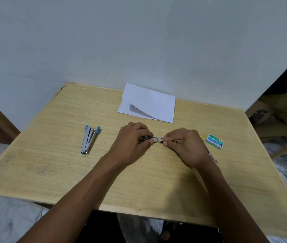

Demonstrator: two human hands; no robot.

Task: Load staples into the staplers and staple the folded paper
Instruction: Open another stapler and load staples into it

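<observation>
Gripping one small metal stapler [157, 139] between them, two hands meet just above the middle of the tabletop [69, 172]. The left hand [132, 139] curls over the stapler's left end, thumb pressed against its near side. The right hand [183, 142] pinches the right end between thumb and bent fingers. Only the short silver stretch between the two hands shows, so whether the stapler is open and whether any staples sit in it cannot be told.

A second stapler, the blue stapler [89, 140], lies well to the left of the hands. Its arms are spread in a narrow V, with two blue tips pointing to the far side and the hinge end nearer the person. Nothing touches it.

One green staple box [215, 141] lies flat to the right of the right hand, near but not touching it. Between the box and the right wrist a thin object [212, 157] with a yellow edge and a metal end pokes out. Most of it is hidden behind the hand, too little showing to name it.

One folded paper [149, 102] rests at the far edge of the tabletop, beyond the hands. It is white, its lower left corner lifted so that a printed sheet shows beneath.
</observation>
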